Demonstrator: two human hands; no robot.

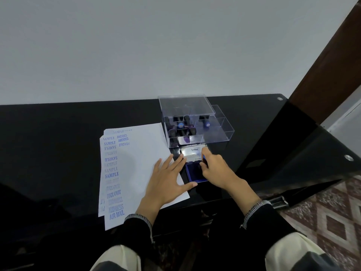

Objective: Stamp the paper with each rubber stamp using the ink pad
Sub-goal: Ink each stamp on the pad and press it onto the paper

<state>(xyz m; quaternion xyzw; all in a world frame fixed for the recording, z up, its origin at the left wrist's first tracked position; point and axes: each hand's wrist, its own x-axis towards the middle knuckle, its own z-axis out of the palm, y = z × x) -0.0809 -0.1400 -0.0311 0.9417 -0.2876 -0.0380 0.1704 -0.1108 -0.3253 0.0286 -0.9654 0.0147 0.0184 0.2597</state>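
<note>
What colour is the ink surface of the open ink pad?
Dark blue; the ink pad shows it in the head view, partly under the right hand.

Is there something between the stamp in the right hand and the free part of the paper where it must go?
Yes. The left hand lies flat on the paper, between the right hand at the ink pad and the free area.

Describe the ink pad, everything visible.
The ink pad is a small hinged case lying open on the black table, just right of the paper and in front of the clear stamp box. Its shiny lid, labelled Artline, lies folded back toward the box; the dark blue pad faces up. The right hand holds a stamp over it; the left hand's thumb touches its near corner.
</note>
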